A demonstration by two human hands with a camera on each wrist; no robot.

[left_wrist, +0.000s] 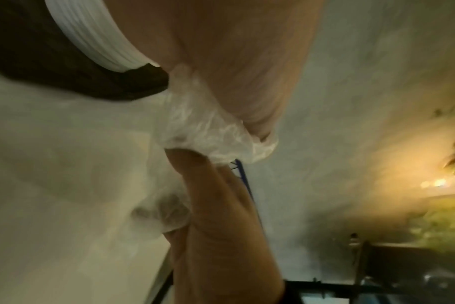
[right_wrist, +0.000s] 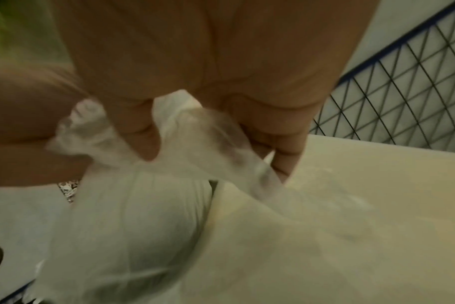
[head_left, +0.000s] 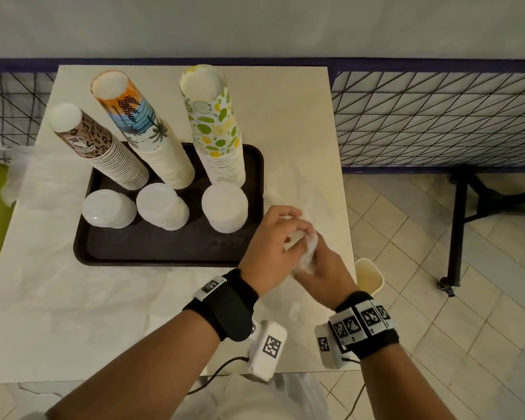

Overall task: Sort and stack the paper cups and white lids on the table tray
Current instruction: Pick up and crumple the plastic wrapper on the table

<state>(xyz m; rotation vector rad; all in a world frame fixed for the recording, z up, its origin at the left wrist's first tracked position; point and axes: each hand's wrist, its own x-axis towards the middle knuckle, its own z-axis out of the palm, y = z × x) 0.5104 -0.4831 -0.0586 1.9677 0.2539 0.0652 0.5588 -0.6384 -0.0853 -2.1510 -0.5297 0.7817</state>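
Table (head_left: pixel 300 122), pale top, carries a dark tray (head_left: pixel 164 250). On the tray, back row: 3 tall cup stacks, sorted by print: leopard stack (head_left: pixel 97 147), palm-print stack (head_left: pixel 146 131), citrus stack (head_left: pixel 215 128). Front row: 3 piles of white lids (head_left: pixel 225 207), 1 before each cup stack, so each lid pile likely pairs with its cup pattern. Sorting looks largely done.

Clear plastic wrapper (head_left: pixel 305 253), crumpled, held off the tray's right edge, probably spent packaging being balled up for disposal. A cream bin (head_left: pixel 369 275) stands just past the table edge, near the hands.

Left hand (head_left: pixel 270 244): knuckles up, fingers curled over the wrapper. Right hand (head_left: pixel 322 271): turned inward against the left, fingers (right_wrist: pixel 140 135) pinching film folds. Both grip the wrapper; wrist views are blurred, so exact finger placement is uncertain.
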